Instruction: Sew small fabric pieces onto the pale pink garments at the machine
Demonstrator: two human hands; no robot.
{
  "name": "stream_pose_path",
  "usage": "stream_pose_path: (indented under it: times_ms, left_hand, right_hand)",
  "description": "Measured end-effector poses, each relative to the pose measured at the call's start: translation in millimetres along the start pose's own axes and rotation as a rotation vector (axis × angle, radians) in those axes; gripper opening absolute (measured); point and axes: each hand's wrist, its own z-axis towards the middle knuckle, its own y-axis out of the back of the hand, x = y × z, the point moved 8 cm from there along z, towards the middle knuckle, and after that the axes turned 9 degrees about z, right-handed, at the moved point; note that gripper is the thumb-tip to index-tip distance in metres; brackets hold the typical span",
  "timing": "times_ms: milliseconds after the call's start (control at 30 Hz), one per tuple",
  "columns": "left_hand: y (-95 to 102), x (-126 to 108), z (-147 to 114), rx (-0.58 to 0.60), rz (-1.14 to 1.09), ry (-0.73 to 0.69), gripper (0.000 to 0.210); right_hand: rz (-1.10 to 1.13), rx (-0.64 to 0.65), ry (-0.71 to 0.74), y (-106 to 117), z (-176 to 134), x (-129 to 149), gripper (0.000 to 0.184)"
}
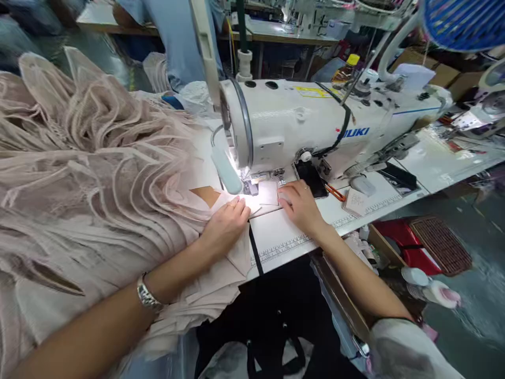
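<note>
My left hand [226, 223] has its fingers pressed together on the edge of a pale pink fabric piece [252, 202], just in front of the sewing machine's presser foot. Closed at the right edge of a small pale square piece [268, 193] is my right hand [302, 208], thumb and forefinger drawn together. Whether that square is cloth or a label I cannot tell. Above both hands stands the white sewing machine [276, 121], its lamp lighting the needle area. A big heap of pale pink fabric pieces [118, 184] spreads left of my left hand and under my forearm.
Right of the needle lie a black phone [311, 179], an orange-handled tool [335, 193] and a stack of printed white tags [355, 202]. A ruler strip [284, 247] runs along the table's front edge. Beyond the machine, a person in blue [168, 42] stands by another table.
</note>
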Motion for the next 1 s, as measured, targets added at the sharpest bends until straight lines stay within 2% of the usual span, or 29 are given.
stream_pose_path:
  times_ms: [67,167,233,400,500,633,733,867,900,1000]
  left_hand:
    - [-3.4,4,2,0.05,-0.006,0.022,0.028]
    - [-7.6,10,5,0.091,0.012,0.054,0.034]
    - [-8.6,9,7,0.09,0.043,0.065,0.037]
    - [-5.8,-10,13,0.056,0.135,-0.034,0.043]
    - [-5.5,-11,12,0.079,0.129,-0.036,0.043]
    - [-6.2,4,7,0.095,0.031,0.026,0.042]
    - [-7.3,19,5,0.055,-0.152,0.107,0.041]
    - [-12.1,32,2,-0.011,-0.389,0.278,0.046]
    - [-12.7,29,2,-0.017,-0.407,0.271,0.047]
    - [-9.8,8,1,-0.034,-0.361,0.127,0.047]
  right_hand:
    - [-0.017,0.153,0.088,-18,8,8,0.017]
    - [-0.072,0.308,0.117,-35,18,14,0.021]
    - [-0.123,0.358,0.063,-39,24,14,0.023]
    - [-0.141,0.414,-0.11,-42,41,14,0.019]
    - [-0.033,0.396,-0.178,-48,46,11,0.02]
    - [0.202,0.261,-0.304,-52,44,0,0.017]
    - [0.331,0.181,-0.36,-52,40,-5,0.016]
    - [0.408,0.155,-0.39,-53,39,-9,0.015]
    - [0.415,0.154,-0.399,-53,38,-11,0.014]
    - [0.425,0.14,-0.406,-54,38,-14,0.016]
